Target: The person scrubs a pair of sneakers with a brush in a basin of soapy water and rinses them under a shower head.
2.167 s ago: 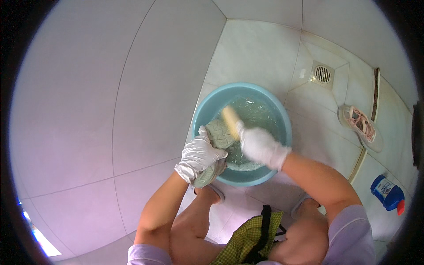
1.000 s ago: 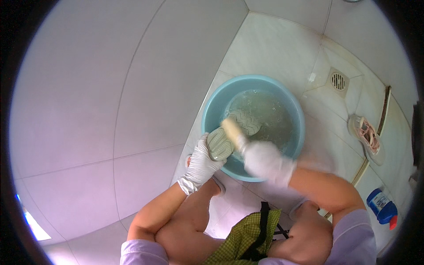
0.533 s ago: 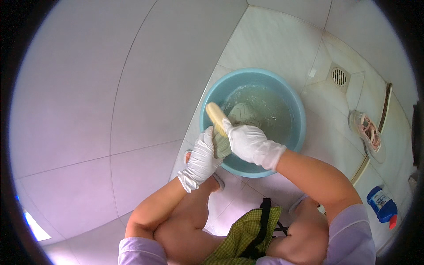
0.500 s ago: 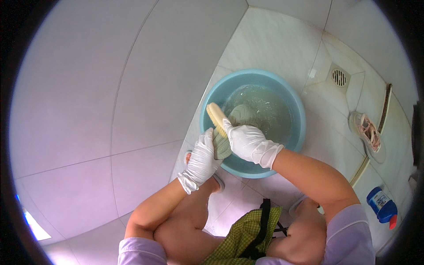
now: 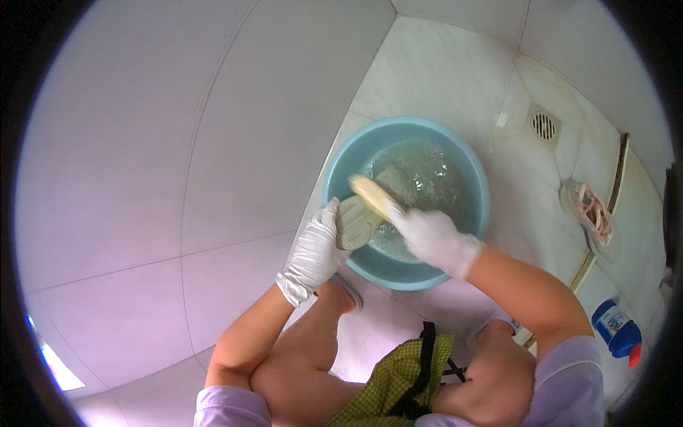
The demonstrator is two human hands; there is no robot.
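My left hand (image 5: 315,249), in a white glove, grips one end of a greyish-green shoe (image 5: 356,226), its patterned sole turned up over the basin's near left side. The shoe's far end tilts down to the cloudy water (image 5: 442,186). In my gloved right hand (image 5: 435,240), slightly blurred by motion, is a scrubbing brush (image 5: 376,197) with a pale wooden back. It lies across the sole; its bristles are mostly hidden. The round light-blue basin (image 5: 481,206) stands on the tiled floor under both hands.
A pale shoe with pink laces (image 5: 592,217) rests at the right by a raised floor strip (image 5: 620,171). Beyond it is a floor drain (image 5: 543,126). A blue bottle with a red cap (image 5: 616,331) lies nearer. A tiled wall (image 5: 142,156) rises on the left.
The brush and my right hand have shifted to the right and slightly nearer. My left hand keeps hold of the shoe, whose sole now shows more.
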